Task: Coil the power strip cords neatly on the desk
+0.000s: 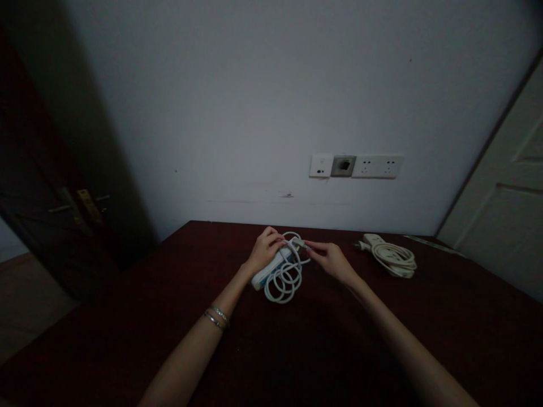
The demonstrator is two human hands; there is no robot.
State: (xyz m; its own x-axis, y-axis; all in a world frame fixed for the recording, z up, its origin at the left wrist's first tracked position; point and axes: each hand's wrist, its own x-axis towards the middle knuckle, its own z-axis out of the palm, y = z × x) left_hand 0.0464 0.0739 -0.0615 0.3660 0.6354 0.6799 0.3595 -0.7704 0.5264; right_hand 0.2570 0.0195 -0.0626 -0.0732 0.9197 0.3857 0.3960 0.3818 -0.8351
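Clock directions: dial centred on the held power strip, twelve towards the wall.

1. Bracelets point(216, 317), a silver-coloured pair, on the left wrist; eight o'clock.

2. Left hand point(265, 249), laid over the far part of the power strip, fingers bent, their tips at the cord. I cannot tell from my remote view whether they are clamped on it or only resting.

3. Right hand point(333, 260), at three o'clock, thumb and fingers together, pinching the plug.

4. Power strip point(265, 277), white with blue along it, lying aslant on the table between the hands, one end pointing to seven o'clock.

5. Cord point(289, 281), white, in loose loops across the strip and down to six o'clock.

6. Plug point(299, 243), pale, at the loops' one o'clock side. I judge the step in hand to be handling this plug and the cord beside it. As I read it, the next move calls for a steady right pinch and enough slack to keep the loops from snagging.

7. Table point(339, 339), dark red, against the wall.

8. Second power strip point(373, 239), off-white, its coiled cord point(394, 257) just beside; three o'clock, well apart from the hands.

9. Wall sockets point(377, 167), a white double unit, between one and two o'clock.

10. Brown door point(38, 198), brass handle, towards ten o'clock.
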